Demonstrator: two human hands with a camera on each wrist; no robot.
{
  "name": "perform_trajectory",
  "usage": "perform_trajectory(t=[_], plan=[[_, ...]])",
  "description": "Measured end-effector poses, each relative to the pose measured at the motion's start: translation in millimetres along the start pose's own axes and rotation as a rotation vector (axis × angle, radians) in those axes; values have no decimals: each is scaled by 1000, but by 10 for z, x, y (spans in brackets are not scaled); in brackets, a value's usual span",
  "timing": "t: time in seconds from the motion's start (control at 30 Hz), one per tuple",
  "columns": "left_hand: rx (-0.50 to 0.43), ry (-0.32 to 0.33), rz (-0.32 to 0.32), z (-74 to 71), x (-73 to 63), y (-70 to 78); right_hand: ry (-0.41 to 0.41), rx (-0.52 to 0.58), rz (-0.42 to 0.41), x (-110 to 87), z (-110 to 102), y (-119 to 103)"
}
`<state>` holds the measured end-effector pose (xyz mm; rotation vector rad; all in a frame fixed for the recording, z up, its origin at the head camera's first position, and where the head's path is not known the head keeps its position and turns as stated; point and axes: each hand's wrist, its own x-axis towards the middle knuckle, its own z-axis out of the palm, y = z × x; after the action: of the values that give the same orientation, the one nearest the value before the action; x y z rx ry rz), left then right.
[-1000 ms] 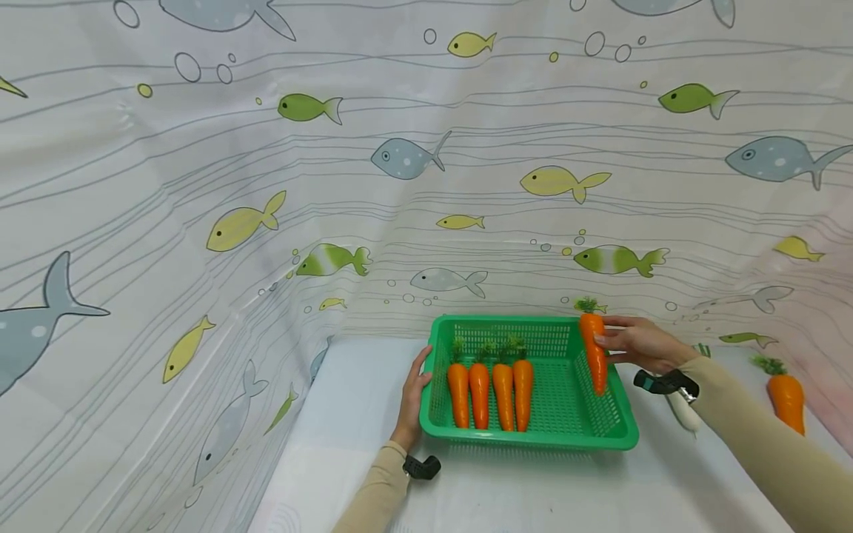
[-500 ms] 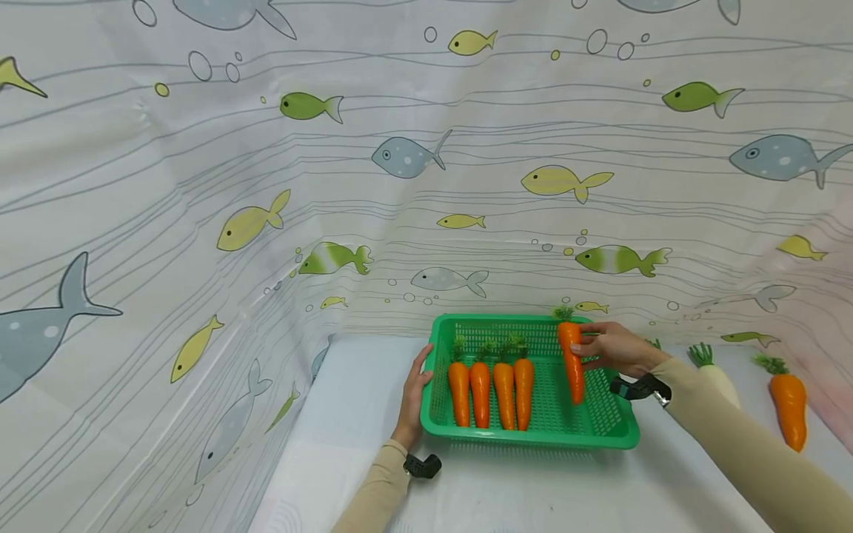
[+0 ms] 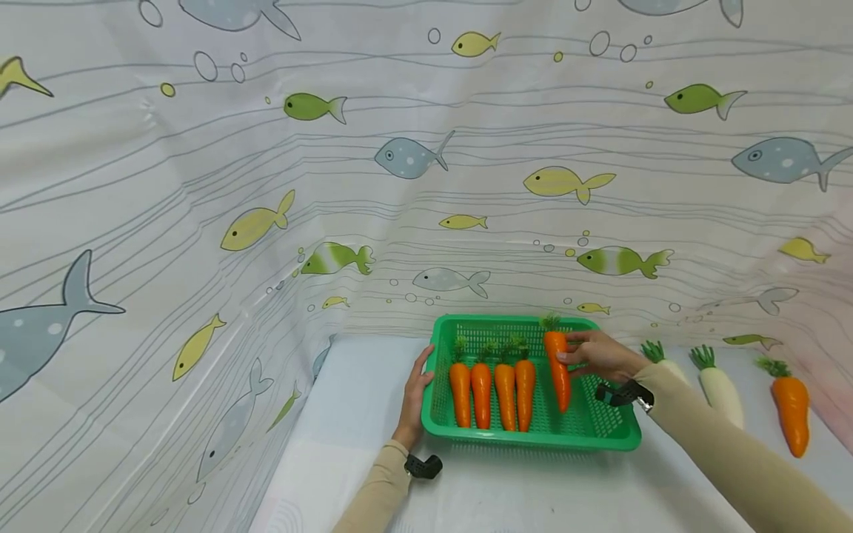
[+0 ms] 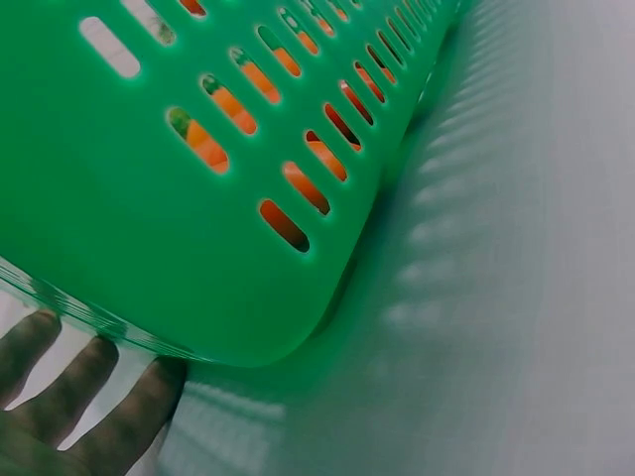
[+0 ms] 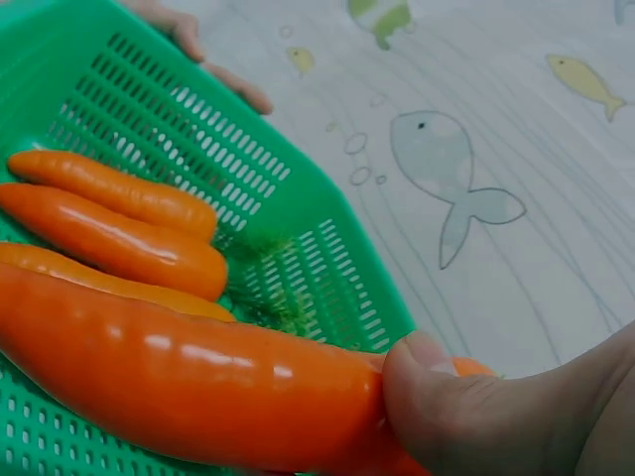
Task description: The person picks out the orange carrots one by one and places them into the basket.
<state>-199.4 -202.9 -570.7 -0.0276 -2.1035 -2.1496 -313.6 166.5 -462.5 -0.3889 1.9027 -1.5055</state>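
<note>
My right hand (image 3: pixel 600 355) pinches an orange carrot (image 3: pixel 558 370) with a green leafy top, thumb on its near side. The carrot hangs tilted over the right half of a green perforated plastic basket (image 3: pixel 533 440). In the right wrist view, the thumb (image 5: pixel 437 387) presses on the thick end of the held carrot (image 5: pixel 218 367). Several more carrots (image 3: pixel 505 396) lie side by side in the basket's left half, tops toward the back. My left hand (image 3: pixel 412 400) rests against the basket's left side. In the left wrist view, its fairly straight fingers (image 4: pixel 129 412) touch the rim from outside.
Right of the basket, two white radishes (image 3: pixel 721 392) with green stalks lie on the white table, one partly behind the right forearm. Farther right lies another carrot (image 3: pixel 791 414). A fish-patterned sheet (image 3: pixel 426 185) hangs behind and at the left.
My right hand has carried the carrot leftward and slightly down, from the basket's right edge toward the row of carrots. The radishes have come more into view. My left hand stays at the basket's side.
</note>
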Motion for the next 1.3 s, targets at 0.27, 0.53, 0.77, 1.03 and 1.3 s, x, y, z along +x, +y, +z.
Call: perform_trajectory(t=[0.27, 0.53, 0.77, 1.03, 1.3], plan=[[14, 9, 10, 14, -12, -6, -14, -9, 37, 63, 75, 106], [22, 34, 29, 12, -20, 10, -9, -46, 86, 152, 111, 219], [0, 13, 8, 16, -18, 8, 17, -69, 115, 222, 112, 320], [8, -4, 4, -1, -13, -31, -24, -85, 130, 278, 116, 366], [9, -5, 10, -5, 7, -34, 1, -129, 120, 315, 122, 352]])
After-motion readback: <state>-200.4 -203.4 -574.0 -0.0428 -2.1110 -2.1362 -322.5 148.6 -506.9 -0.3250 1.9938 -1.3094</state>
